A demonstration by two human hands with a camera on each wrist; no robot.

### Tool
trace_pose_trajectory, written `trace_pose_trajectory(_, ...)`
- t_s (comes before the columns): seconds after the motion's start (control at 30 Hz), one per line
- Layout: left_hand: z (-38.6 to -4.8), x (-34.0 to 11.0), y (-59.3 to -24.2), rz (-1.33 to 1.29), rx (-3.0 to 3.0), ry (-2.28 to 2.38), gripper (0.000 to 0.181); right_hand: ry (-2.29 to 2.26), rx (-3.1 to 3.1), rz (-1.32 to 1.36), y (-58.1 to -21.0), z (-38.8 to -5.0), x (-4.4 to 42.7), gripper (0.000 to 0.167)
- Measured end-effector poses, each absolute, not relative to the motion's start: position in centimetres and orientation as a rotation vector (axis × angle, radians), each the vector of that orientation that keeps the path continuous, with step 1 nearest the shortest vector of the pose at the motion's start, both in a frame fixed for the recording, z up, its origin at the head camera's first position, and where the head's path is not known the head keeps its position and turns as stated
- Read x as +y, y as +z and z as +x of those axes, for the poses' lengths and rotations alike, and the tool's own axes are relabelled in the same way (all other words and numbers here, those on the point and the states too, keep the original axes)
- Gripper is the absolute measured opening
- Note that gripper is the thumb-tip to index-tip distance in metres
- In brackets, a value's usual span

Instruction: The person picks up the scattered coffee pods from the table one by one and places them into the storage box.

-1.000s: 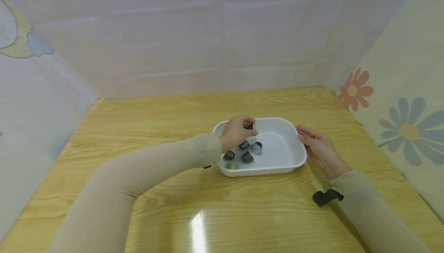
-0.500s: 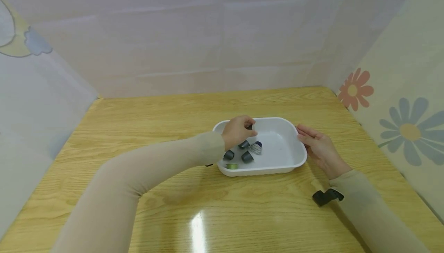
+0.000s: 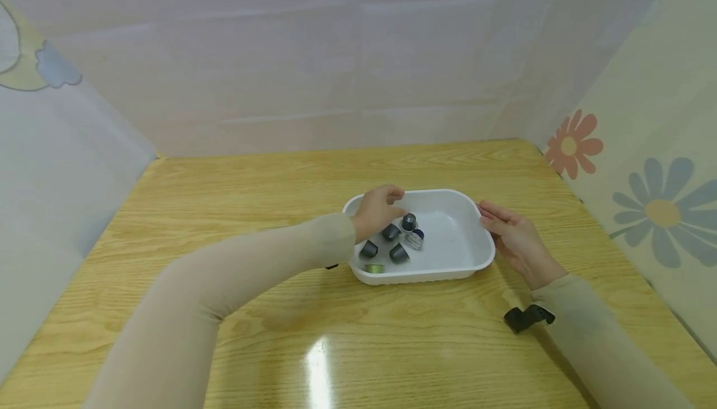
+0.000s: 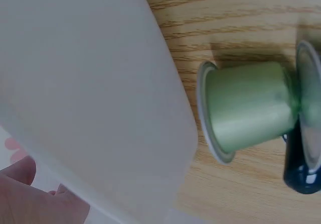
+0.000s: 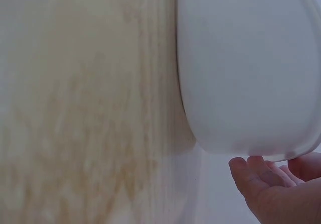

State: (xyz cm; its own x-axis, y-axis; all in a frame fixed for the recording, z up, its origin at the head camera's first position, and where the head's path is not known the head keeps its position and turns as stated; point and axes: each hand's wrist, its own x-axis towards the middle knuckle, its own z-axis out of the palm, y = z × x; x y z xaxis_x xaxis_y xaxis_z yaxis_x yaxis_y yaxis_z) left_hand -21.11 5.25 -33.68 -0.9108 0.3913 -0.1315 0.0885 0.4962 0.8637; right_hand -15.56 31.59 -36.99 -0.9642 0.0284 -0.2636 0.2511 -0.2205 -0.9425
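Observation:
My left hand [image 3: 376,211] hovers over the left end of a white plastic tub [image 3: 459,238], thumb and fingers apart with nothing between them. Just below its fingertips lies a dark coffee capsule [image 3: 409,223]. Several more dark capsules [image 3: 399,253] lie in the tub's left half, along with a capsule showing its pale printed lid [image 3: 413,241] and a green capsule [image 3: 374,268] on its side. At the right end, my right hand [image 3: 518,244] grips the tub's rim; the right wrist view shows its thumb at the rim [image 5: 296,156] and fingers against the outer wall.
In the left wrist view, a green capsule [image 4: 251,106] lies on the wooden table outside the tub, beside another capsule [image 4: 310,103] and a dark blue one [image 4: 303,176]. My left sleeve [image 3: 252,272] hides that spot in the head view. Walls [image 3: 358,85] enclose the table.
My left hand has let go of a dark capsule, which now lies in the tub, and has drawn slightly left with its fingers spread. The right hand stays on the rim.

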Motion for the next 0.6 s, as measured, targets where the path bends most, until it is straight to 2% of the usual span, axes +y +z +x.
trace_pose_trajectory(0.23, -21.4, 4.0, -33.6, 0.349, 2.433, 1.442, 0.042, -2.301, 1.883, 0.334, -37.0, -15.7, 31.7, 0.075)
trace_pose_trajectory(0.6, -21.5, 1.9, -33.0, 0.343, 2.43, 1.613, 0.041, -2.343, 1.84, 0.354, -37.1, -15.9, 32.1, 0.07)
